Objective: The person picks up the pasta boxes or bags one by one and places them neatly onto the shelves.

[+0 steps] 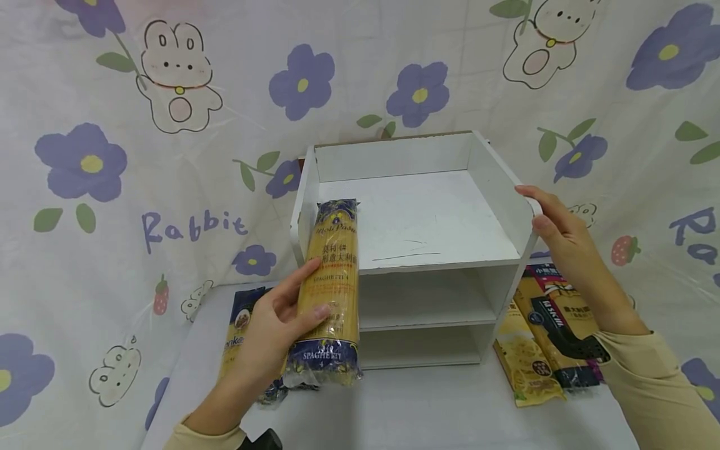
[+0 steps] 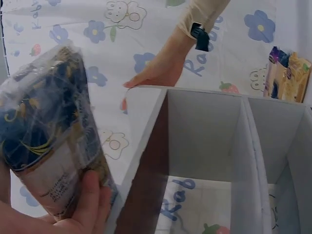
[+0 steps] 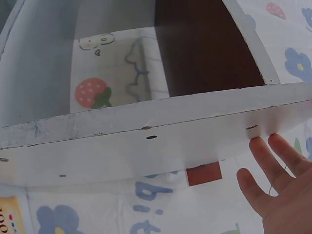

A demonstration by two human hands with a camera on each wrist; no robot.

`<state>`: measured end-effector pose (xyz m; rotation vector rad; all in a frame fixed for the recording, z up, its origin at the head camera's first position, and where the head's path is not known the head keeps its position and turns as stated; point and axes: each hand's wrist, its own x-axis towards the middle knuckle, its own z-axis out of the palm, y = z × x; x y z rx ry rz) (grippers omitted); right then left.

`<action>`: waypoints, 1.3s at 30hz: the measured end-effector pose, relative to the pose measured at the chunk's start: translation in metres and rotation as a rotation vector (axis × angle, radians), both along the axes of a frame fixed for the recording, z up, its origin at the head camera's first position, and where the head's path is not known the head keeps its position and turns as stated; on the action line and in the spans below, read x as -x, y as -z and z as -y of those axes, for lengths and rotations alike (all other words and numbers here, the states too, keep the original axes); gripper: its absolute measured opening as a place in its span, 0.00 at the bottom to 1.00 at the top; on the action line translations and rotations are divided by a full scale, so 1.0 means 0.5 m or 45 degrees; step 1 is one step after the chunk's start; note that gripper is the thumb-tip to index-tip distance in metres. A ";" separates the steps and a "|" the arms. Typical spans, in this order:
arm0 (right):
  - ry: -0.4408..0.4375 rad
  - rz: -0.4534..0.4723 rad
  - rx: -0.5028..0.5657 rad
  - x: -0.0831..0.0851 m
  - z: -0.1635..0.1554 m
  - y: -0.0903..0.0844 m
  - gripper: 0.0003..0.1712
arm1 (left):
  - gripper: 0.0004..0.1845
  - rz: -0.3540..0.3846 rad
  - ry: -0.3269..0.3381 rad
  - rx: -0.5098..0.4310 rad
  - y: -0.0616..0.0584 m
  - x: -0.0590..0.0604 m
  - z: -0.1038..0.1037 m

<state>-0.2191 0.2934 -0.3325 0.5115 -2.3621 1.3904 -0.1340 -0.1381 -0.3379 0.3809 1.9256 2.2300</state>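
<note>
My left hand grips a long yellow spaghetti packet with dark blue ends, holding it upright against the front left corner of a white shelf unit. The packet's top end leans on the shelf's top tray. In the left wrist view the packet fills the left side, with my thumb on it. My right hand rests with straight fingers on the outside of the shelf's right wall. The right wrist view shows those fingers flat against the white panel.
Another pasta packet lies on the table behind my left hand. Two more packets lie to the right of the shelf, under my right forearm. A flower-and-rabbit printed cloth hangs behind. The shelf has two lower compartments.
</note>
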 end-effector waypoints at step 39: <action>0.021 0.005 -0.013 -0.002 0.003 -0.004 0.27 | 0.57 0.056 0.397 0.017 -0.014 -0.017 0.030</action>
